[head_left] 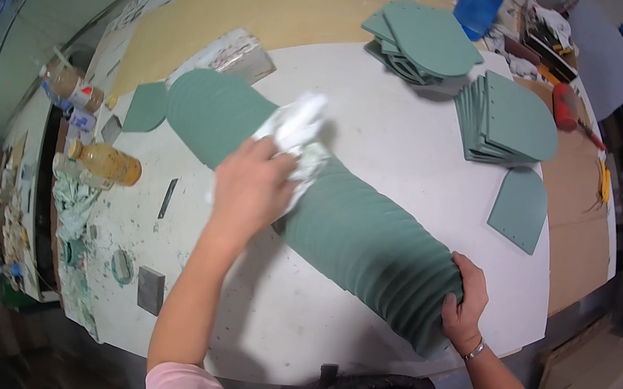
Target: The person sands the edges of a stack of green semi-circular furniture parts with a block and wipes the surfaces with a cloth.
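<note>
A long row of overlapping green round-ended panels lies slantwise across the white tabletop, from far left to near right. My left hand is closed on a crumpled white cloth and presses it against the panels near the middle of the row. At the row's near right end, my right hand grips the last panels, its thumb bent over their edge. Part of the row is hidden beneath the cloth and left hand. One loose green panel sits by the far left end.
Two stacks of green panels, one at the back and one at the right, stand near a single panel. A blue bottle, red-handled tool, white block, yellow-brown bottle and grey block surround the row.
</note>
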